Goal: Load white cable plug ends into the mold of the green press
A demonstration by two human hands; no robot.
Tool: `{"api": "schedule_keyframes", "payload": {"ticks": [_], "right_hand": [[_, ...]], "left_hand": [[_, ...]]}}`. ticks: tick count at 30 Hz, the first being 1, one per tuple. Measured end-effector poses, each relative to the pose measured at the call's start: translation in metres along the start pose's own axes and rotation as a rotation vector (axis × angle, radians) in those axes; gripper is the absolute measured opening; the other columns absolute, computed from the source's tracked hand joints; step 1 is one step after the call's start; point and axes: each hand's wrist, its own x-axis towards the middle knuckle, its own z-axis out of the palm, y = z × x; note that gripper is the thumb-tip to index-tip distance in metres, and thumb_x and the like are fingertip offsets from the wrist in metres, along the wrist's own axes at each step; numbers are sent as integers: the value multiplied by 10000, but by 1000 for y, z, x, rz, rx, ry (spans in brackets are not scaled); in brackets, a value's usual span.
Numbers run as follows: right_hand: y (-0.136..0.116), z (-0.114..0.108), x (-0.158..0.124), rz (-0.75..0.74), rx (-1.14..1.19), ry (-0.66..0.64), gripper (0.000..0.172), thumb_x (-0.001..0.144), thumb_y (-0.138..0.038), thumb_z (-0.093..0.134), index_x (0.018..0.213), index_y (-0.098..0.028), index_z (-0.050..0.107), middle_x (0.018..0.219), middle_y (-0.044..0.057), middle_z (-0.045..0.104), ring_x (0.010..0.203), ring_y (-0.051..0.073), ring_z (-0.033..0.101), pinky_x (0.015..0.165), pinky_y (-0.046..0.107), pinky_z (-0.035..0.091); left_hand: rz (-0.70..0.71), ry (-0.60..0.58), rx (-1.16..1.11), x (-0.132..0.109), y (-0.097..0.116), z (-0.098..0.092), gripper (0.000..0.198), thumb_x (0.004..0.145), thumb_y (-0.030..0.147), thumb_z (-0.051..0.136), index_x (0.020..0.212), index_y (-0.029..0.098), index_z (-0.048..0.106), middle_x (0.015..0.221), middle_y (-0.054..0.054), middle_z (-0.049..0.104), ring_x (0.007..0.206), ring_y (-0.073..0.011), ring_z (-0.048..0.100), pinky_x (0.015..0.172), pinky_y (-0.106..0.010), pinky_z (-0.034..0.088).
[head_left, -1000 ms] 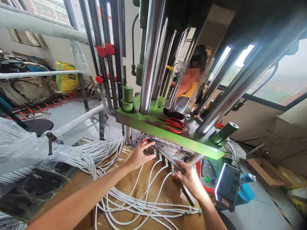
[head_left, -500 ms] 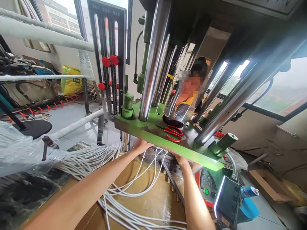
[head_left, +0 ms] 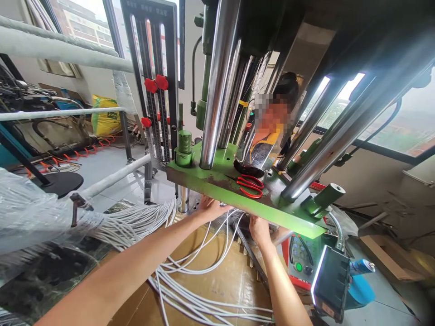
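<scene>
Both forearms reach under the green press plate (head_left: pixel 204 183). My left hand (head_left: pixel 211 209) is beneath its front edge, its thumb side toward several grey cables (head_left: pixel 227 231); most of its fingers are hidden. To the right of those cables, my right hand (head_left: pixel 260 230) is curled below the same edge, and whatever its fingers hold is out of sight. The cables run from between my hands down into loose loops (head_left: pixel 200 299) over a brown surface (head_left: pixel 190 244). Red-handled scissors (head_left: pixel 250 185) lie on top of the plate.
Polished columns (head_left: pixel 217 90) rise from the plate. A person (head_left: pixel 267 140) is behind the press. A cable bundle (head_left: pixel 142 222) lies at left, near a wrapped rail (head_left: pixel 115 174). At right are a control panel (head_left: pixel 301 258), a dark box lamp (head_left: pixel 331 283) and a spray can (head_left: pixel 363 266).
The whole view has shifted slightly, with the press lower right in it. My right hand shows more below the plate edge and looks more curled. My left hand stays under the plate.
</scene>
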Motion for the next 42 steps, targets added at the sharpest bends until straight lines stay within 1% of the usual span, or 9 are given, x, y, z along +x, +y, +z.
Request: {"api": "schedule_keyframes", "payload": {"ticks": [5,12,16,23,33,36,38,40,42], "right_hand": [[-15,-1,-13,-27,-92,-98,478,861,-46,408,1254,-245,594,1115,98,674,1091,252,566,929,364,395],[-26,-2,-3,-21,-154,-184,488,859,-62,388,1296,-204,550,1134,124,667,1090,250,569,961,353,364],[-15,-5,-7,59,-162,-211,428,863,-54,340,1160,-125,640,988,135,712,958,231,625,891,318,415],[-4,-14,-12,10,-122,-219,551,816,-32,367,1322,-180,527,1197,106,653,1123,225,565,962,294,385],[-25,-16,-1,-54,-20,-212,637,749,17,382,1348,-162,506,1199,142,639,1162,240,539,1021,343,373],[-21,-39,-40,-48,25,-158,647,765,5,331,1377,-158,462,1298,125,560,1228,217,482,1047,346,378],[-11,-58,-92,-16,53,-126,591,794,-33,295,1319,-176,524,1296,102,555,1224,200,496,1022,336,427],[8,-74,-159,49,83,-94,520,840,-123,289,1280,-208,552,1290,92,565,1207,220,529,995,379,473],[31,-86,-223,313,180,83,442,857,-269,376,1248,-339,568,1222,59,623,1123,265,602,960,455,507]], "left_hand": [[138,-44,79,-6,11,13,205,830,195,537,863,172,738,861,-109,725,899,-282,653,897,-402,466],[307,-104,127,0,14,12,301,810,132,541,1063,208,685,1104,-91,683,1043,-253,606,976,-365,428],[265,-111,167,-1,6,-3,253,872,200,470,943,179,712,988,-125,706,985,-279,628,937,-395,441],[224,-190,163,-7,-14,-18,296,827,106,464,961,228,698,904,-78,714,920,-240,643,877,-333,455],[172,-219,83,-10,6,-34,300,828,133,498,1053,219,678,972,-89,694,990,-238,619,954,-334,429],[173,-184,38,-45,16,-65,403,865,187,468,1254,196,573,1175,-122,624,1101,-242,568,996,-344,409],[178,-198,-42,-95,13,-90,439,896,264,445,1329,226,505,1217,-96,607,1092,-211,574,964,-305,437],[96,-369,-300,-162,-6,-110,371,909,377,440,1231,285,599,1039,-44,686,936,-192,629,852,-276,491],[-68,-479,-359,-233,-37,-119,284,820,493,535,949,326,727,754,-4,710,718,-200,635,675,-277,515]]}}
